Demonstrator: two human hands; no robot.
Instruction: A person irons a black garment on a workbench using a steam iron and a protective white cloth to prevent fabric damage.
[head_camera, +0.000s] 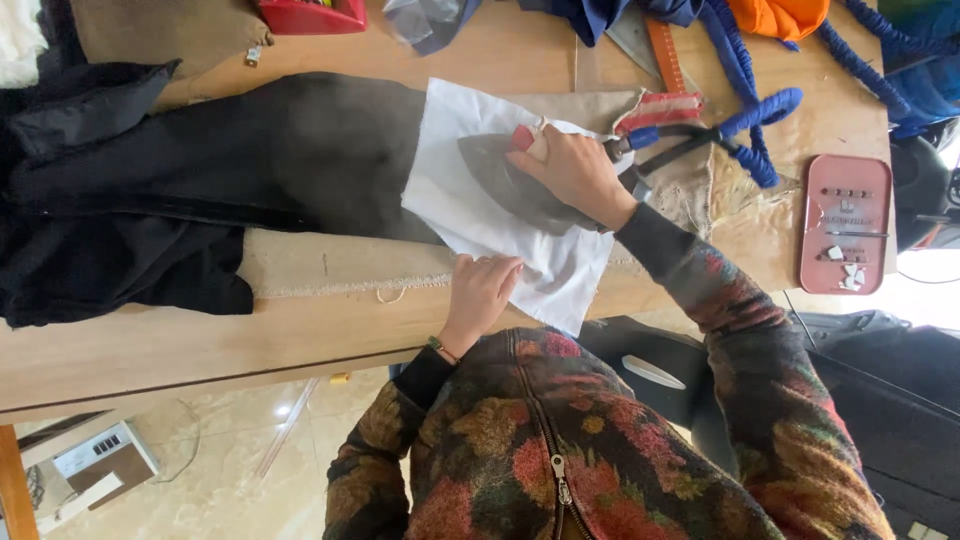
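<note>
Soft, even daylight fills the scene, and it is strongest at the right edge, where the area beyond the wooden table (300, 340) is overexposed to white. Shadows are weak and diffuse. The picture is slightly soft overall, and the black garment (150, 190) loses detail.

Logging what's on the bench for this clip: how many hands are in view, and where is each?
2. The right hand grips the iron on the white cloth. The left hand presses flat on that cloth's near edge. No other person's hands show.
</note>
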